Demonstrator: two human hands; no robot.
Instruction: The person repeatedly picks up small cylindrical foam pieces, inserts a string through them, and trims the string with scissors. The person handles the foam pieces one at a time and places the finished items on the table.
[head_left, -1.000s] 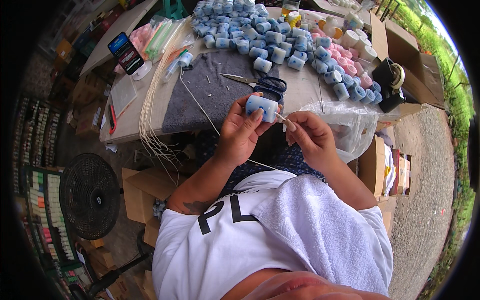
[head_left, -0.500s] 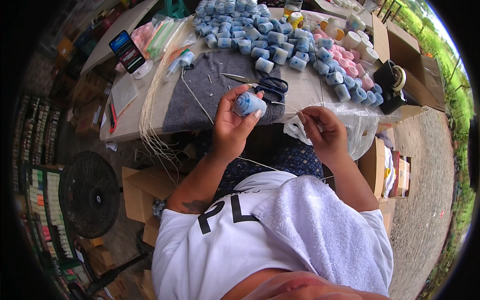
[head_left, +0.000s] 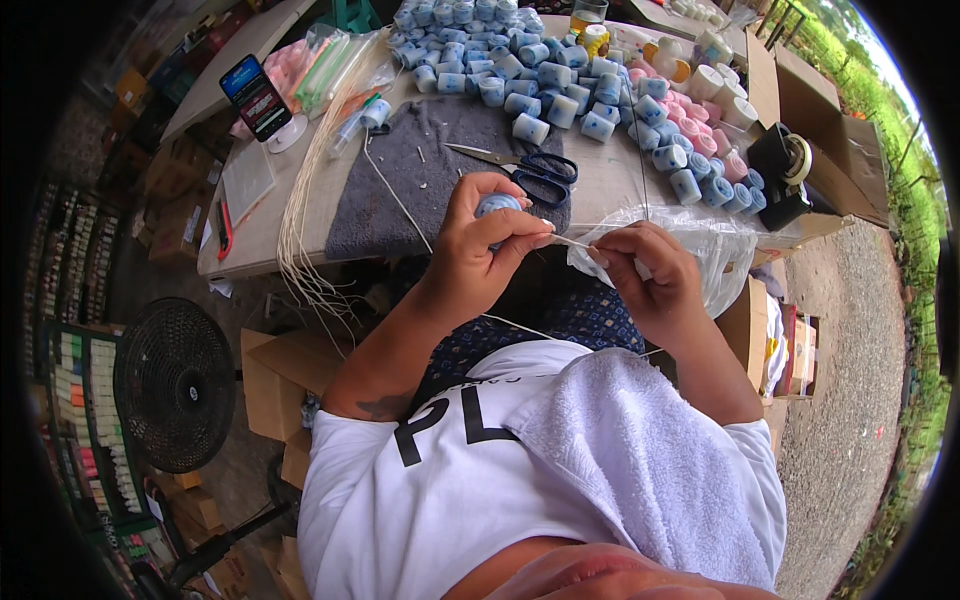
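1. A candle-like blue cylinder [head_left: 497,206] sits inside the curled fingers of the left hand [head_left: 480,232], mostly hidden by them.
2. The left hand's thumb and a fingertip also pinch a thin white cord [head_left: 571,241], which spans the gap to the right hand [head_left: 655,275].
3. The right hand pinches the cord's other visible stretch between thumb and forefinger; its remaining fingers are folded.
4. Just beyond the left hand, scissors [head_left: 522,166] with dark blue handles lie spread on a dark grey towel [head_left: 395,190].
5. A clear plastic bag [head_left: 722,262] hangs at the table edge, just behind and right of the right hand.
6. Farther beyond both hands are heaped blue-and-white cylinders [head_left: 530,80]; pink cylinders [head_left: 692,127] lie beyond the right hand, with a black tape dispenser [head_left: 775,180] to their right.
7. Left of the left hand, a bundle of pale cords [head_left: 300,215] droops over the edge, with a propped smartphone [head_left: 257,97] farther out.
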